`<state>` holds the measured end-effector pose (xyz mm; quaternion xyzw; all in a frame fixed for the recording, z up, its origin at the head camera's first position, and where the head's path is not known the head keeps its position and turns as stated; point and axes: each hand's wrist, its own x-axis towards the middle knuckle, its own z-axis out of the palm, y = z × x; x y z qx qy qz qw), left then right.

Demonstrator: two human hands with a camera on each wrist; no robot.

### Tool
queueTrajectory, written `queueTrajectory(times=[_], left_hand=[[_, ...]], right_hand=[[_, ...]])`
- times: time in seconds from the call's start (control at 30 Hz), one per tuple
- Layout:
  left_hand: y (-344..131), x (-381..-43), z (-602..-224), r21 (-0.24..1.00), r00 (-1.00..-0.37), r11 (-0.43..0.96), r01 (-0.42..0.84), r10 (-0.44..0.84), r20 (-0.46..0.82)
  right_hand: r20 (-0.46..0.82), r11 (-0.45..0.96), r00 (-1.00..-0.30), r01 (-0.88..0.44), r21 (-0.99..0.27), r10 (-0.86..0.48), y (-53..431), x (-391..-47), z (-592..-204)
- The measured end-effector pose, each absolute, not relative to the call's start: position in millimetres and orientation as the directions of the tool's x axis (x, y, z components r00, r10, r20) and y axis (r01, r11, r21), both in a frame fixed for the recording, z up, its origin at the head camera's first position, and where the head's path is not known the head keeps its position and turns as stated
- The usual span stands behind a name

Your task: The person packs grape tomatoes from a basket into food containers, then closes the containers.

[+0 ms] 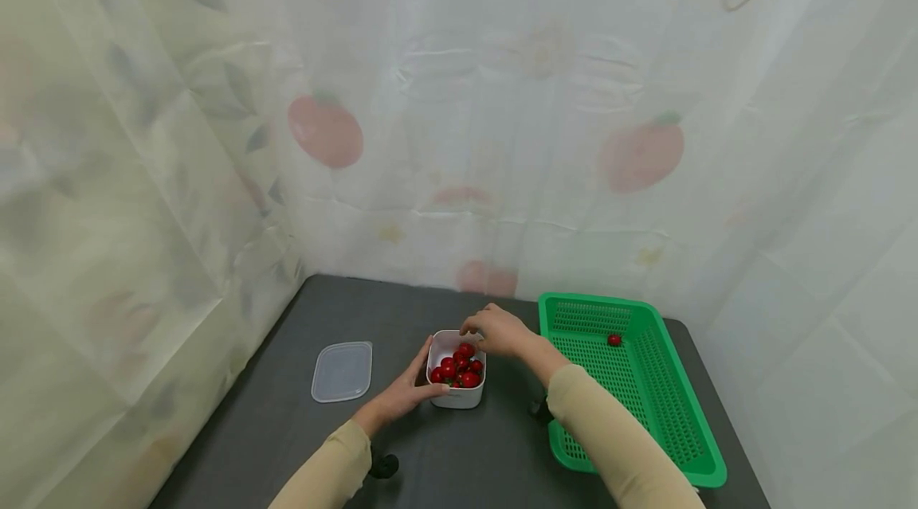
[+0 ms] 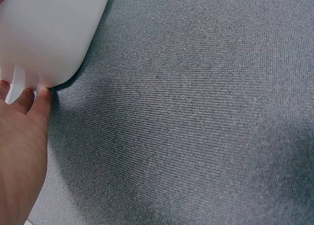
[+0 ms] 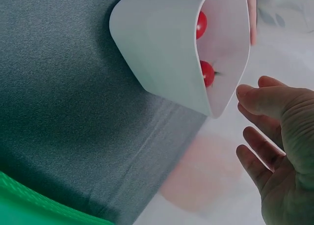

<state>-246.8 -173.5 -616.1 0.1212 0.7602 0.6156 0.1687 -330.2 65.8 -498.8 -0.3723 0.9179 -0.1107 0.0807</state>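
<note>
A white square plastic container (image 1: 457, 398) stands on the dark table with several red cherry tomatoes (image 1: 469, 379) inside. My left hand (image 1: 403, 394) grips it from the left, thumb over the near rim and fingers along the side; the left wrist view shows fingertips (image 2: 44, 95) against its wall. Above the container's far right corner is my right hand (image 1: 500, 330). In the right wrist view that right hand (image 3: 274, 131) has loosely bent, spread fingers, nothing between them, beside the rim. Two tomatoes (image 3: 207, 73) show inside the container there.
On the right, a green plastic basket (image 1: 677, 381) holds a single cherry tomato (image 1: 614, 340) near its far end. A translucent square lid (image 1: 342, 372) lies flat on the table (image 1: 402, 302) to the left. Patterned curtains (image 1: 488, 135) hang behind and on both sides.
</note>
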Motion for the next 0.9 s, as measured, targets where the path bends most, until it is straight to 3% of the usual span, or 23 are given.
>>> queueTrajectory(times=[0.53, 0.9], left_hand=[[-173.3, -247.3, -615.8, 0.976, -0.918, 0.217, -0.021, 0.382, -0.104], [-174.2, -249.6, -619.4, 0.974, -0.923, 0.227, -0.013, 0.372, -0.099]], right_hand=[[-0.039, 0.690, -0.709, -0.671, -0.271, -0.704, 76.7, -329.0, -492.1], [-0.025, 0.681, -0.703, -0.679, -0.275, -0.711, 116.0, -332.8, -467.6]])
